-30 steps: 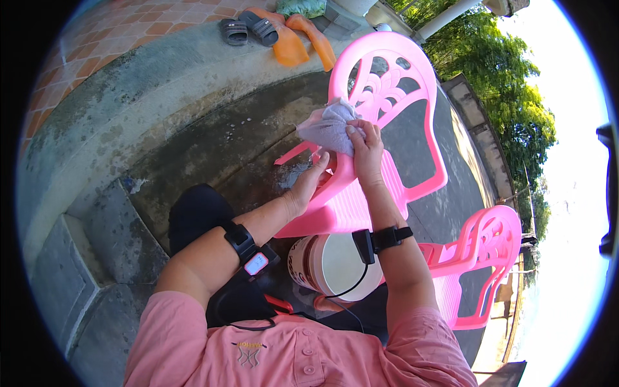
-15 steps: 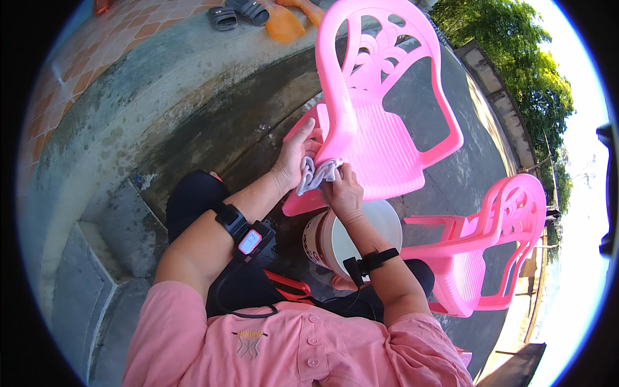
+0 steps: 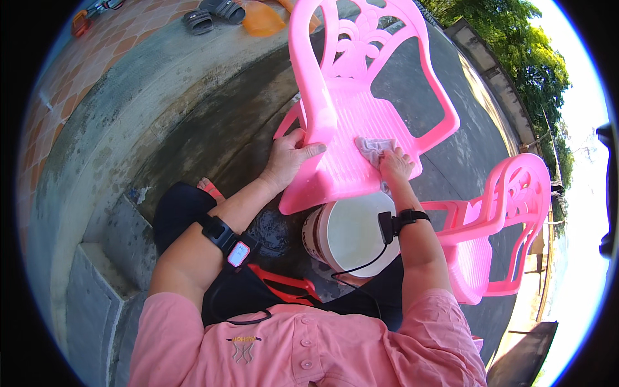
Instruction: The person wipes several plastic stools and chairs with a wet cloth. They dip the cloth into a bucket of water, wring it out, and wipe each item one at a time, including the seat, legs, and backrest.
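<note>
Pink plastic chair (image 3: 361,122) fills the upper middle of the frame, its back rising toward the top edge and its seat running down toward us, so the long axis goes from top to bottom with a slight lean to the right. We have our left hand (image 3: 289,158) clamped on the seat's left edge, thumb laid over the top and fingers curled under the rim. Our right hand (image 3: 394,164) presses flat, fingers spread, on a crumpled pale cloth (image 3: 374,147) at the lower right part of the seat. The cloth lies just above and left of that palm, touching the ribbed surface. A white bucket (image 3: 348,233) sits directly below the seat's front edge, and a second pink chair (image 3: 509,213) stands to the right, apart from the first. The right hand is nearer the cloth.
</note>
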{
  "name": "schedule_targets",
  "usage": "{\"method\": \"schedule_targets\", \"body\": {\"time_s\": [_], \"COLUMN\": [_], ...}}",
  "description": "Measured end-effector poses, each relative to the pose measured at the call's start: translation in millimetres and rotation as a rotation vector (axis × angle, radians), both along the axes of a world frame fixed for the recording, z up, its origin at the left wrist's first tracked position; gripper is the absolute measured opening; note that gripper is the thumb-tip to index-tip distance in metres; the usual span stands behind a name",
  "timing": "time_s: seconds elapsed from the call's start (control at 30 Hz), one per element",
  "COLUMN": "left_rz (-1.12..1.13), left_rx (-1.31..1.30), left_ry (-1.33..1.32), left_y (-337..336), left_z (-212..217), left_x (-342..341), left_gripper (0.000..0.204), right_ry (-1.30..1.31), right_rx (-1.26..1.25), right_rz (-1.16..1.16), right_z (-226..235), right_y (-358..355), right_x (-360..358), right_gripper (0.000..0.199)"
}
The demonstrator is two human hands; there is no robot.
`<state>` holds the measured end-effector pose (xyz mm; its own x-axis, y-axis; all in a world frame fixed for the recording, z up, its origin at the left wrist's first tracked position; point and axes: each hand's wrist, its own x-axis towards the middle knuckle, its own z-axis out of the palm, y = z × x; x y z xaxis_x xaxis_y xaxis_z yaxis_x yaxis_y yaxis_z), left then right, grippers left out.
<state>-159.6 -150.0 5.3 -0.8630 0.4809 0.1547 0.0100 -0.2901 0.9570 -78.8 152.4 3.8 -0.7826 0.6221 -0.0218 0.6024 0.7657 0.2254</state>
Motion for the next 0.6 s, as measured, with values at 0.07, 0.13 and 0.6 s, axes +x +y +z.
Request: {"method": "schedule_targets", "body": {"time_s": [0.07, 0.13, 0.6], "left_rz": [-0.017, 0.027, 0.351], "left_rx": [0.050, 0.027, -0.012], "left_ry": [-0.051, -0.036, -0.045], "left_y": [2, -1, -51], "left_z": [1, 3, 1], "left_x": [-1, -2, -42], "left_gripper": [0.032, 0.031, 0.023], "right_ry": [0.079, 0.215, 0.842], "right_rx": [0.023, -0.034, -0.242], "right_rz": [0.129, 0.353, -0.015], "right_z": [-11, -21, -37], "right_y": [-27, -60, 38], "right_x": [-11, -7, 92], "right_gripper": [0.036, 0.030, 0.026]}}
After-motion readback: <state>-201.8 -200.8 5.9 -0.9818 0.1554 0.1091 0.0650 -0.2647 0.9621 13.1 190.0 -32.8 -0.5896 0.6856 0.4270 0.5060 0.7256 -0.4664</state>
